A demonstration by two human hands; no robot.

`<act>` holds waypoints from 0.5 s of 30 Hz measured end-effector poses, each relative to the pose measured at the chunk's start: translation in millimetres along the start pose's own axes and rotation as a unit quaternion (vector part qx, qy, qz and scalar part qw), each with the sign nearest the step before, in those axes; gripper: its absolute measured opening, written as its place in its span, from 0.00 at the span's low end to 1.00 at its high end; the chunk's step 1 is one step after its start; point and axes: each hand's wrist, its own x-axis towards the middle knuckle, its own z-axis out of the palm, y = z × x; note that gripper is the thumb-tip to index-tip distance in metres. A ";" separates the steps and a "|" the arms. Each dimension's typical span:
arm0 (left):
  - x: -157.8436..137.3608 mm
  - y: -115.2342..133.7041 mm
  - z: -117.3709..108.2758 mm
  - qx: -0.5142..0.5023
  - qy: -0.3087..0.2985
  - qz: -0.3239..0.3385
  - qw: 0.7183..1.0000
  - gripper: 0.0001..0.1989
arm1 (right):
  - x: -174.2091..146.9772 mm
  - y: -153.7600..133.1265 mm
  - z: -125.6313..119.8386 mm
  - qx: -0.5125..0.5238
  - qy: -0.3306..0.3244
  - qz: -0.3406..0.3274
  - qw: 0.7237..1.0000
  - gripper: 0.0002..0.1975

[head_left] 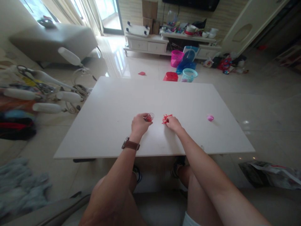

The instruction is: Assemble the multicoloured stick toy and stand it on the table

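The fingers of the left hand [139,124] were curled around a small clear container [149,117] with red contents, which was held just above the white table [113,110], near its middle. The fingers of the right hand [173,123] were closed in a pinch on a small bunch of red sticks [166,118], which lay on the table just to the right of the container, the two apart from each other. A brown watch [130,144] was worn on the left wrist. A small pink cap-like object [210,117] was seen well to the right on the table. Beyond the table, a red basket [171,76] and a light blue basket [189,75] stood on the floor.
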 end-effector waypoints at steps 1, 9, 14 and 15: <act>0.0 0.0 0.1 0.000 -0.001 0.000 1.000 0.21 | -0.2 -1.7 -1.8 0.013 0.001 -0.001 1.000 0.05; -4.5 3.5 -0.3 0.037 0.001 0.005 0.999 0.22 | -0.9 -19.2 -16.3 0.146 0.017 -0.028 0.989 0.06; -5.9 3.4 2.2 0.090 0.005 0.053 0.995 0.19 | -7.4 -29.7 -23.0 0.302 0.006 -0.103 0.948 0.04; -6.0 3.2 2.7 0.100 0.008 0.066 0.993 0.18 | -9.7 -31.9 -24.4 0.320 0.003 -0.121 0.940 0.04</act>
